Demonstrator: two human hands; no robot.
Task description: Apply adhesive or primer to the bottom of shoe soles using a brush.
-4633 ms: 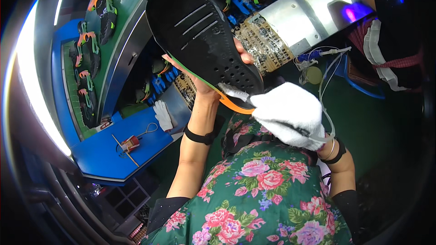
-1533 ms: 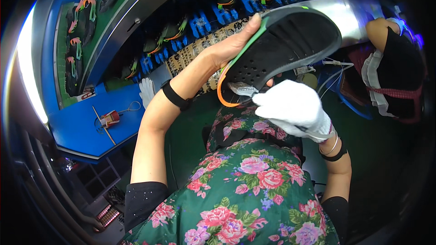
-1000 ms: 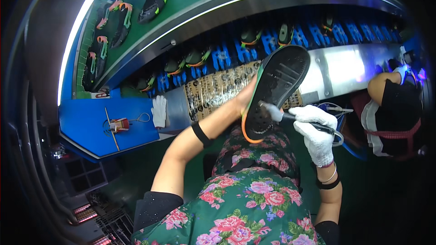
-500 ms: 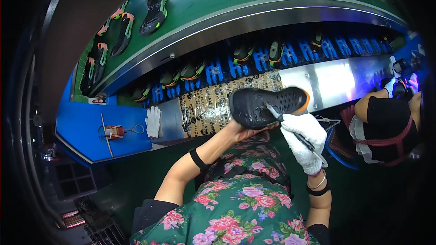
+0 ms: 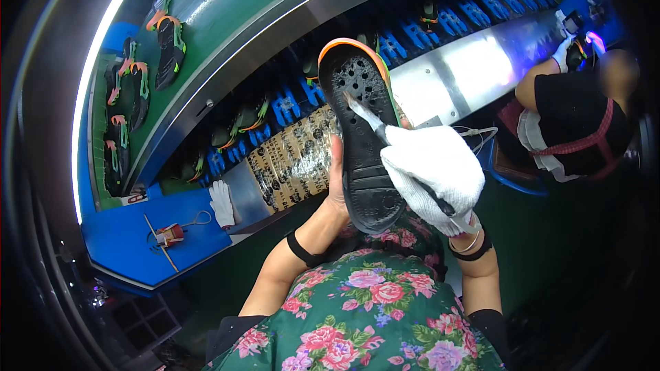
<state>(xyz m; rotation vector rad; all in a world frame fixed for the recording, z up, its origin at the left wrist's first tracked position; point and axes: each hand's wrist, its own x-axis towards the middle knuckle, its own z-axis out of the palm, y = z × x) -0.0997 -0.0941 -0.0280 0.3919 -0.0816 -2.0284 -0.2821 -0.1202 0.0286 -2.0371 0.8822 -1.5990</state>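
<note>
Head view: black sole, fingers of left hand clamped on side edges, leaving face open to brush clamped in gloved right hand.

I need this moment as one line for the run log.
left hand: holds black perforated shoe sole | white-gloved right hand: holds dark-handled brush, tip over sole's holes | nearby: white knit glove, blue table
</note>
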